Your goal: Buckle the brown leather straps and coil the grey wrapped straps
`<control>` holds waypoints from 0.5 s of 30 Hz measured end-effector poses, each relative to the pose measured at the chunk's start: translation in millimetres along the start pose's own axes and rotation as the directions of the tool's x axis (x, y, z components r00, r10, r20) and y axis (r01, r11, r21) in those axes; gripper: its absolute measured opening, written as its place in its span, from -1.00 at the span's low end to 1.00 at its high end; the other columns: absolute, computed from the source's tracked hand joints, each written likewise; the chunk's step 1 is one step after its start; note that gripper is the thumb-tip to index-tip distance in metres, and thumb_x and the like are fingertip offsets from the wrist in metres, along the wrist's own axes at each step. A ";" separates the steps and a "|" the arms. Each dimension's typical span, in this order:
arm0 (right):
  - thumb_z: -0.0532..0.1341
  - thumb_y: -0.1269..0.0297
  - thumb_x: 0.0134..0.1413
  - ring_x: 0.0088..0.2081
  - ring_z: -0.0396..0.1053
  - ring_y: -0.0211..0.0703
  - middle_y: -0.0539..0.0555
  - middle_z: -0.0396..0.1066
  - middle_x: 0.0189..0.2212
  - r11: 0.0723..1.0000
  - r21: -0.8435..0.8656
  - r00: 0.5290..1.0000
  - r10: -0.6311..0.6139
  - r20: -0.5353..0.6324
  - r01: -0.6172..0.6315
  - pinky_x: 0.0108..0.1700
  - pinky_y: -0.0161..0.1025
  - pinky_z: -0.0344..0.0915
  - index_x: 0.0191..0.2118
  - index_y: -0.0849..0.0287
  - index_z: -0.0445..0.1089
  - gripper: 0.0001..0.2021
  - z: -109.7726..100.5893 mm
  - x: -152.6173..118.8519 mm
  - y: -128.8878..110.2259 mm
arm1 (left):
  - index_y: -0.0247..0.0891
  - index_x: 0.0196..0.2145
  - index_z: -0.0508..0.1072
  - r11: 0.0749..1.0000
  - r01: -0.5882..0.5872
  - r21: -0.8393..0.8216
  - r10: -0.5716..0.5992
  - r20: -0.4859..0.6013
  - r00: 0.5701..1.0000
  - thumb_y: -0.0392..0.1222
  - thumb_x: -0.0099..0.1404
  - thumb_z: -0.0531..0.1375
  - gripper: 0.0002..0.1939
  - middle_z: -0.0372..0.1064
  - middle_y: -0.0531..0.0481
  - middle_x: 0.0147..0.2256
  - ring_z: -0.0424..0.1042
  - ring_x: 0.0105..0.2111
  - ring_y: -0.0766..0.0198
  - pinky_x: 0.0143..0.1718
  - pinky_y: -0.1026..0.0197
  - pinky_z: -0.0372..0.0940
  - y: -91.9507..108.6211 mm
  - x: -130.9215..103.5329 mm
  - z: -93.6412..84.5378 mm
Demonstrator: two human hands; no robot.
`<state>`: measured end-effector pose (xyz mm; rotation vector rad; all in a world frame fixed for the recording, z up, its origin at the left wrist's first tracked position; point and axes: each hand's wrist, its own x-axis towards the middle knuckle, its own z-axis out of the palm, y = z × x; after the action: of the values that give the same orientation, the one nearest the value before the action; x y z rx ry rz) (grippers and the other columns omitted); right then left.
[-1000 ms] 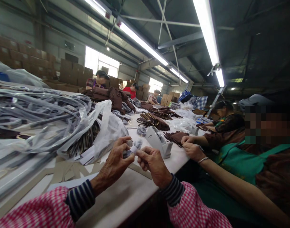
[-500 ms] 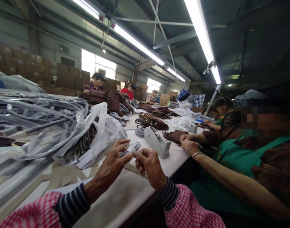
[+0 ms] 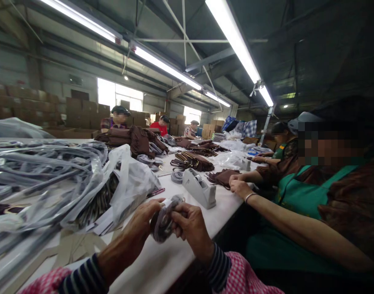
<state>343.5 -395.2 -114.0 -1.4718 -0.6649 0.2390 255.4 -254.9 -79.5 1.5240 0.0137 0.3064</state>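
**Wrapped bundle pinched between both hands at table edge**

Contents of the plastic-wrapped bundle (image 3: 162, 220) unreadable: dark, glossy, blurred. Lower end hidden behind right hand (image 3: 190, 228). Long axis runs near upright, top tilted to the right. Left hand (image 3: 141, 228) fingers curled closed on its left side; right hand fingers closed on its right. Held just above white table (image 3: 162, 261), tape dispenser (image 3: 199, 188) near behind.

Bare white table (image 3: 162, 261) lies open just before the tape dispenser (image 3: 199, 188) and toward the table's near edge. Left of the dispenser a plastic bag of straps (image 3: 83, 183) blocks the way; right of it, a co-worker's forearm (image 3: 285, 222) crosses.
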 end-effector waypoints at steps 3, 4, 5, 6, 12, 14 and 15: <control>0.31 0.23 0.25 -0.39 0.43 -0.17 0.05 0.49 -0.39 0.777 -0.483 0.887 -0.461 -0.001 0.404 -0.32 -0.26 0.42 -0.13 0.18 0.51 -0.84 -13.4 -4.3 -13.8 | -0.25 -0.30 0.51 0.999 0.016 -0.030 -0.017 -0.041 0.999 0.07 0.26 0.19 -0.69 0.50 -0.12 -0.23 0.44 -0.21 0.05 -0.22 0.14 0.33 -1.9 -4.4 0.3; 0.28 0.29 0.29 -0.27 0.46 -0.11 0.09 0.51 -0.29 0.603 -0.609 0.804 -0.587 0.098 0.515 -0.19 -0.19 0.45 -0.07 0.15 0.52 -0.85 -17.3 -5.1 -19.5 | -0.26 -0.30 0.50 1.000 0.001 -0.009 -0.002 -0.044 0.999 0.05 0.27 0.18 -0.70 0.49 -0.12 -0.20 0.42 -0.17 0.04 -0.16 0.12 0.32 -1.2 -6.2 1.3; 0.24 0.33 0.33 -0.17 0.47 -0.05 0.13 0.52 -0.20 0.423 -0.682 0.721 -0.656 0.224 0.597 -0.11 -0.14 0.46 -0.02 0.13 0.52 -0.83 -20.7 -5.5 -24.8 | -0.27 -0.30 0.50 1.000 -0.013 0.025 0.014 -0.030 0.999 0.02 0.27 0.17 -0.72 0.48 -0.12 -0.20 0.40 -0.15 0.05 -0.12 0.11 0.30 0.1 -7.8 2.7; 0.19 0.37 0.36 -0.11 0.47 -0.01 0.16 0.53 -0.13 0.269 -0.705 0.648 -0.679 0.345 0.657 -0.07 -0.10 0.47 0.02 0.13 0.51 -0.79 -23.5 -5.8 -29.2 | -0.27 -0.31 0.49 0.997 -0.030 0.066 0.030 -0.008 1.000 -0.02 0.28 0.15 -0.74 0.46 -0.11 -0.22 0.38 -0.14 0.05 -0.09 0.11 0.27 1.9 -9.0 4.3; 0.05 0.52 0.38 -0.20 0.54 -0.02 0.25 0.56 -0.18 -0.113 -0.648 0.439 -0.647 0.623 0.754 -0.19 -0.18 0.51 0.14 0.36 0.40 -0.68 -36.6 -7.4 -21.7 | -0.22 -0.42 0.37 0.961 -0.090 0.263 0.056 0.134 0.989 -0.15 0.23 0.10 -0.87 0.35 -0.06 -0.26 0.29 -0.18 0.12 -0.11 0.12 0.18 14.7 -13.5 11.0; 0.06 0.51 0.36 -0.26 0.55 -0.01 0.25 0.56 -0.24 -0.165 -0.649 0.397 -0.672 0.625 0.743 -0.24 -0.19 0.50 0.09 0.37 0.42 -0.70 -40.4 -7.6 -12.7 | -0.21 -0.40 0.34 0.952 -0.069 0.298 0.017 0.174 0.985 -0.16 0.19 0.11 -0.91 0.33 -0.02 -0.28 0.26 -0.21 0.15 -0.14 0.12 0.17 17.8 -18.6 14.8; 0.06 0.50 0.36 -0.28 0.56 0.00 0.25 0.56 -0.26 -0.174 -0.651 0.384 -0.685 0.619 0.738 -0.26 -0.18 0.50 0.06 0.35 0.44 -0.72 -41.4 -7.6 -9.5 | -0.21 -0.39 0.35 0.947 -0.057 0.316 -0.001 0.181 0.983 -0.17 0.16 0.13 -0.92 0.32 -0.01 -0.29 0.25 -0.23 0.16 -0.14 0.12 0.16 18.8 -22.0 17.2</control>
<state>357.8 -435.0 -105.3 -1.7786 -1.8113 -1.3019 234.0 -275.9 -64.1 1.8729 -0.1056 0.1940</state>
